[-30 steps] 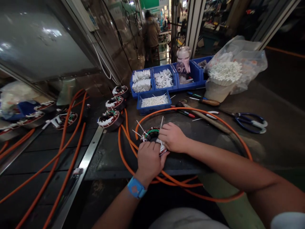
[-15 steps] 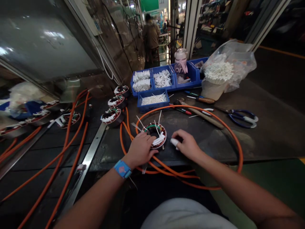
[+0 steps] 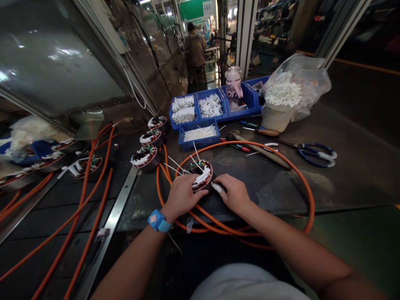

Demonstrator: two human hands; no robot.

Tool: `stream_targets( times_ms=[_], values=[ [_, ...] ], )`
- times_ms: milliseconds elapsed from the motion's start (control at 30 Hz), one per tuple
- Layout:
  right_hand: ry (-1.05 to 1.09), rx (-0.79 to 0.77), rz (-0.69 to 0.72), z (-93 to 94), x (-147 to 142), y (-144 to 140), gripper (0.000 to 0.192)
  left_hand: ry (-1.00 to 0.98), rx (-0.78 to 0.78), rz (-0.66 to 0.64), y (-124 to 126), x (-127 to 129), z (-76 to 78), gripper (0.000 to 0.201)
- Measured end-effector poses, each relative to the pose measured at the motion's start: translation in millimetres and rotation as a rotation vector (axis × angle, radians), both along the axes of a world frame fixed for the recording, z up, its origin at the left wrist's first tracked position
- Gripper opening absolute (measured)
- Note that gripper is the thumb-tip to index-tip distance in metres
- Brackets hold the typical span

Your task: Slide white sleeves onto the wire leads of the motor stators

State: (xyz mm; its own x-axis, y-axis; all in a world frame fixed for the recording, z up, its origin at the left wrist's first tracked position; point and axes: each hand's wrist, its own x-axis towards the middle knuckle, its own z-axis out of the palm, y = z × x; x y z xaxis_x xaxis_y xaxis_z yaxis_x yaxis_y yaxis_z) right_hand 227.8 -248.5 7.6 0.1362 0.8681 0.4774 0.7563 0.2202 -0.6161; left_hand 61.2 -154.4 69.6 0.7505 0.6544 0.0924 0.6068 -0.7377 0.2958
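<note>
A round motor stator [image 3: 199,172] with coloured windings and white sleeves sticking out lies on the dark workbench in front of me. My left hand [image 3: 181,194], with a blue wristband, rests on the stator's near left side and holds it. My right hand [image 3: 233,192] pinches a small white sleeve [image 3: 217,187] against the stator's right edge. Thin white strips poke up from the stator's top. An orange hose [image 3: 268,152] loops around the spot where I work.
Three more stators [image 3: 146,156] line up to the left. Blue bins [image 3: 200,109] of white sleeves sit behind, with a pink bottle [image 3: 233,88], a bag of white tubes [image 3: 286,95], screwdrivers [image 3: 262,131], and scissors [image 3: 315,151] on the right. A person [image 3: 194,50] stands far back.
My right hand moved off to the right of the stator, then came back to its right edge with a white sleeve. My left hand shifted to the stator's left side. The view tilted.
</note>
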Motion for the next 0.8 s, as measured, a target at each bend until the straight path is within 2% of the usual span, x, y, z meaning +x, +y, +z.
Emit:
stream_targets(
  times_ms=[233,333,467,600,667,800],
  values=[
    [-0.101,-0.029,0.048,4.1,5.4,0.2,0.017,-0.033,-0.010,-0.005,1.2,-0.5,-0.8,0.037],
    [0.018,-0.033,0.060,3.5,6.6,3.7,0.015,-0.032,0.002,-0.009,0.5,-0.1,-0.5,0.037],
    [0.341,-0.097,0.003,9.7,10.0,10.1,0.008,-0.025,0.009,-0.009,-1.9,0.7,0.6,0.036],
    [0.589,-0.118,0.002,16.6,20.4,16.5,0.012,-0.008,0.007,-0.010,-1.9,1.7,1.4,0.036],
    [0.600,-0.118,-0.032,15.1,27.4,20.3,0.014,-0.007,0.012,-0.011,-2.5,2.0,1.2,0.036],
    [0.473,-0.146,-0.071,8.9,42.3,36.4,0.021,0.033,0.072,-0.040,-11.6,4.6,-1.4,0.037]
  ],
)
